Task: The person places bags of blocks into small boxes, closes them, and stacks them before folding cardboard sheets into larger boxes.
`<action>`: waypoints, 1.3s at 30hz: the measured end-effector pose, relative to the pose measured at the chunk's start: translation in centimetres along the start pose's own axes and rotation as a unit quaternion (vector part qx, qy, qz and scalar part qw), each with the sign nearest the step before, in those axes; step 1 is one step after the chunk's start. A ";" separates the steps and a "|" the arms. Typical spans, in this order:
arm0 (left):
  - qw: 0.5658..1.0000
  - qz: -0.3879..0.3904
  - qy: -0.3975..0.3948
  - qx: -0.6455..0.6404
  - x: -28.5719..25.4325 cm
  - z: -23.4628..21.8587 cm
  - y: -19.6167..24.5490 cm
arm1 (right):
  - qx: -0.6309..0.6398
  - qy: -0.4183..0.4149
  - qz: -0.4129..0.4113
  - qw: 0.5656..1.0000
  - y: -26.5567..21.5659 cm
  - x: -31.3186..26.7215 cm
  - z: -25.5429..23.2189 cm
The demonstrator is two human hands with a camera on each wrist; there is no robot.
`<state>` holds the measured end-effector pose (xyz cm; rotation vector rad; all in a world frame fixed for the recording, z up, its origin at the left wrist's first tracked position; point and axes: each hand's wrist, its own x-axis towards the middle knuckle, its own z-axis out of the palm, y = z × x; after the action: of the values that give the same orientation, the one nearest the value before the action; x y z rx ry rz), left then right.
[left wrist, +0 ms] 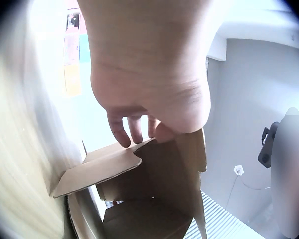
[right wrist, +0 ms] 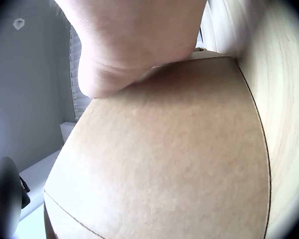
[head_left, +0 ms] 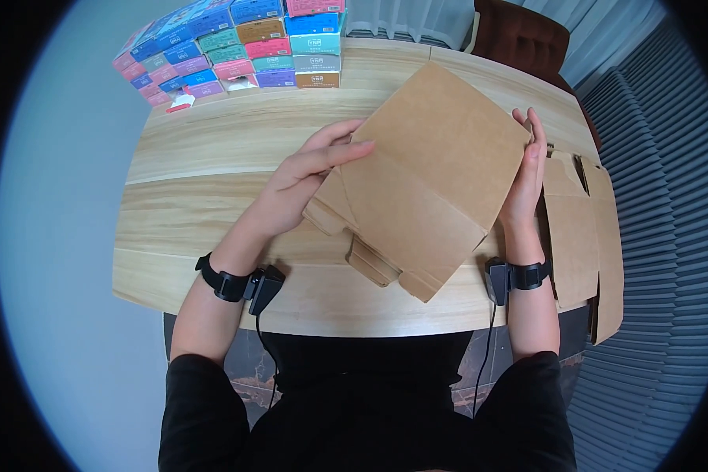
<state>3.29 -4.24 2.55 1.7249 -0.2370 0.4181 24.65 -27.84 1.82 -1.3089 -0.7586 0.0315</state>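
A brown cardboard box (head_left: 429,165), tilted, is held between both hands over the front of the table. Its loose flaps (head_left: 370,263) point toward the body and the left. In the left wrist view the hollow inside (left wrist: 162,174) shows past an angled flap (left wrist: 102,172). My left hand (head_left: 299,173) grips the box's left edge, thumb on the upper face and the other fingers behind. On the opposite side, my right hand (head_left: 527,177) presses its palm along the box wall (right wrist: 159,144), fingers pointing up and fairly straight. The right fingertips are hidden in the right wrist view.
Flattened cardboard pieces (head_left: 573,228) lie at the table's right edge, partly overhanging it. Several colourful small boxes (head_left: 244,47) are stacked at the back left of the wooden table (head_left: 204,173). A brown chair (head_left: 521,35) stands behind the table, near a pleated blind (head_left: 661,181).
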 end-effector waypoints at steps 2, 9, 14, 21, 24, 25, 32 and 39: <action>0.996 -0.031 -0.001 -0.078 0.0 -0.1 0.8 | -0.002 0.001 0.001 1.000 0.0 0.0 -0.1; 0.988 -0.026 0.018 -0.153 -0.2 -0.2 -0.3 | 0.018 0.002 0.007 1.000 0.2 0.1 -0.2; 0.994 0.026 0.040 -0.099 0.0 0.9 -1.4 | 0.023 -0.013 -0.003 1.000 0.9 0.1 -0.4; 0.990 -0.032 0.055 -0.125 0.4 1.3 -0.8 | -0.035 -0.031 -0.051 0.998 1.8 0.4 -1.1; 0.989 -0.042 0.032 -0.139 0.3 0.9 -1.3 | -0.012 -0.037 -0.042 0.998 1.8 0.3 -1.2; 0.991 -0.040 0.027 -0.128 0.2 0.8 -1.6 | 0.001 -0.032 -0.038 0.999 1.8 0.3 -1.2; 0.991 -0.044 0.003 -0.123 0.0 0.9 -1.7 | 0.064 -0.003 -0.015 0.998 1.7 0.2 -1.3; 0.988 -0.087 -0.025 -0.121 0.1 0.8 -1.5 | 0.091 0.041 -0.008 0.995 1.5 0.3 -1.2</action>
<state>4.05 -4.74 1.06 1.5032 -0.1634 0.2080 26.10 -28.33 0.61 -1.1235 -0.6795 0.0340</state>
